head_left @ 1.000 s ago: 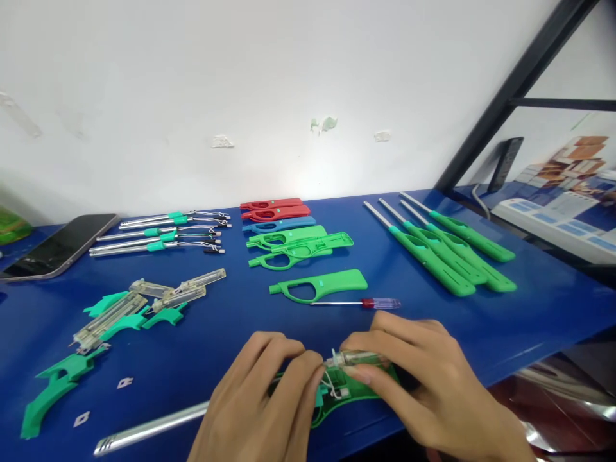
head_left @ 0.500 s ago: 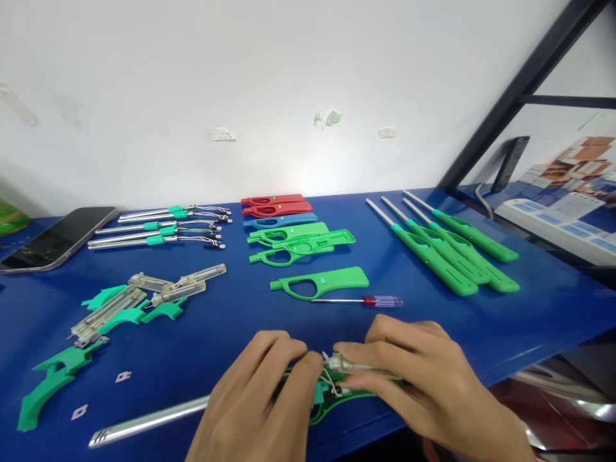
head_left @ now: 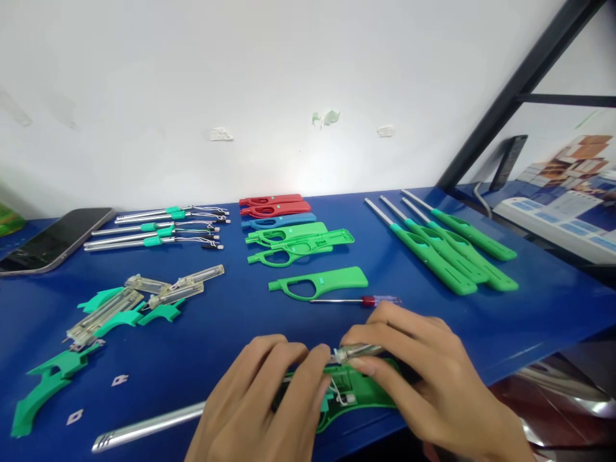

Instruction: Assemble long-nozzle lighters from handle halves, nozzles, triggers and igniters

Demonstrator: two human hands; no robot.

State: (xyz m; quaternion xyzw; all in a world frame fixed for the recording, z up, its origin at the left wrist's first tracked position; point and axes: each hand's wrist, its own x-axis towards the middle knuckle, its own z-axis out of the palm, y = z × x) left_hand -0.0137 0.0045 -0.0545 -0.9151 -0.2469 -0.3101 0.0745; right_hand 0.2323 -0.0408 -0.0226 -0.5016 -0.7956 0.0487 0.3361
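Observation:
Between thumb and fingers of my right hand (head_left: pixel 428 378) is a clear fuel tank (head_left: pixel 359 352), raised just above an open green lighter shell half (head_left: pixel 368 388). My left hand (head_left: pixel 269 398) curls over the front part of this lighter, fingers closed, its fingertips beside the tank's nozzle end. From under that hand a silver metal tube (head_left: pixel 149 427) sticks out to the left. White wires and a small pale piece (head_left: pixel 344 399) show inside the shell. My left palm hides the front of the shell and the tube's base.
Beyond my hands lie a screwdriver (head_left: pixel 356 301) and a green shell half (head_left: pixel 332 281), with more shells (head_left: pixel 283 222) behind. At left are clear tanks (head_left: pixel 178 292), teal triggers (head_left: pixel 48 378), tube assemblies (head_left: pixel 154 234) and a phone (head_left: pixel 58 240). Finished-looking green lighters (head_left: pixel 433 256) lie right.
My right hand has lifted the clear tank slightly up from the shell, so more of the green interior shows. My left hand stays over the lighter's front part.

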